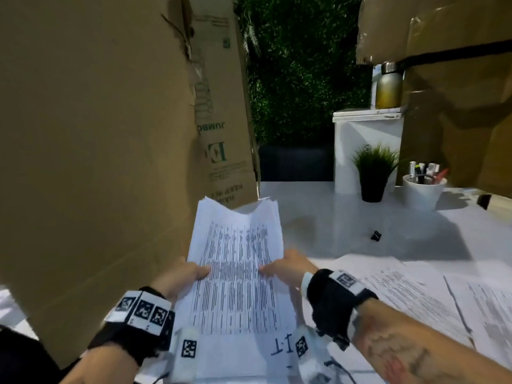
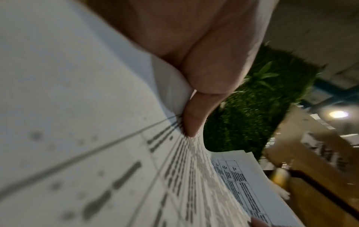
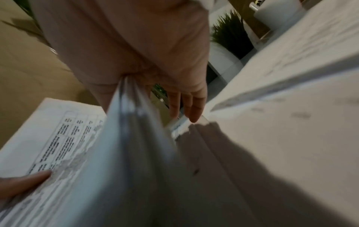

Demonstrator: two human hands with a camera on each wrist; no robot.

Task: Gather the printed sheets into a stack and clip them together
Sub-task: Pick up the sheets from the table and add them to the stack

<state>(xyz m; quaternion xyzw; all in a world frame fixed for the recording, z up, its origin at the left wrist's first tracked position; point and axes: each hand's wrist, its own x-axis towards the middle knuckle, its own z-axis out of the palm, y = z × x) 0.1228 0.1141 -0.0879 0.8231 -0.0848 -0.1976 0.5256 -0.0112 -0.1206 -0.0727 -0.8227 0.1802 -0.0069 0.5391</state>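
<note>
A stack of printed sheets (image 1: 238,273) with dense table text is held up off the white table, its far edge ragged and bowed. My left hand (image 1: 185,275) grips the stack's left edge, thumb on top (image 2: 192,116). My right hand (image 1: 288,266) grips the right edge, thumb on the print, fingers underneath (image 3: 186,106). The sheets (image 3: 136,153) fan apart near the right palm. More printed sheets (image 1: 410,295) lie spread on the table at the right. A small black binder clip (image 1: 376,235) lies on the table beyond them, apart from both hands.
A tall cardboard box (image 1: 110,134) stands close on the left, another (image 1: 457,79) at the back right. A potted grass plant (image 1: 374,173), a white cup of pens (image 1: 424,189), a white box (image 1: 365,151) and a metal bottle (image 1: 389,84) stand at the back right.
</note>
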